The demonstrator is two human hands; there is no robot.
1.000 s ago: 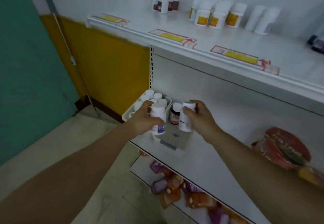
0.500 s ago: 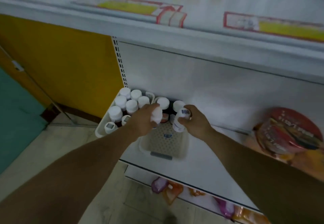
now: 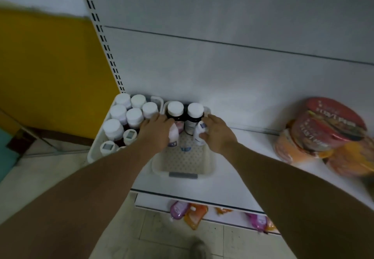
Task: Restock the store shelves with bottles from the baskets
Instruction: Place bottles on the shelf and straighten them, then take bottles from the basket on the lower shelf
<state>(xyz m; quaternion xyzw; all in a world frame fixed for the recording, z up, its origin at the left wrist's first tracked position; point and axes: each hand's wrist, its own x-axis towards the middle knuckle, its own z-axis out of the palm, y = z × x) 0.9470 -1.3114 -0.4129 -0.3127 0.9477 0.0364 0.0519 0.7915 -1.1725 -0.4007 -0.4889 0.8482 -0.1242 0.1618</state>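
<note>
On the white shelf (image 3: 253, 153), two pale baskets sat side by side against the back wall. Only the head view was there to look at.

The left hand (image 3: 155, 135) was wrapped around a small white bottle (image 3: 173, 137) with a pink label. The bottle was tipped over a bit, down inside the right basket (image 3: 209, 167). The right hand (image 3: 217, 135) was closed on another small white bottle (image 3: 199, 135), which had a blue mark on it. That one leaned too, near the right wall of the same basket. The two hands were near each other but not touching.

Behind the hands, at the back of the right basket, stood two dark bottles with white caps (image 3: 175, 108), upright and just beside each other. The basket's bumpy floor was bare in front of them.

The left basket (image 3: 95, 149) was packed with white-capped bottles (image 3: 134, 116), all standing up in rows.

Far to the right on the shelf lay a blurry pile of red and orange packets (image 3: 327, 133), well apart from the baskets.

Under the shelf, on a lower shelf, lay pink and orange pouches (image 3: 189, 213). A tiled floor (image 3: 172, 236) showed below. A yellow wall (image 3: 50, 66) was off to the left.
</note>
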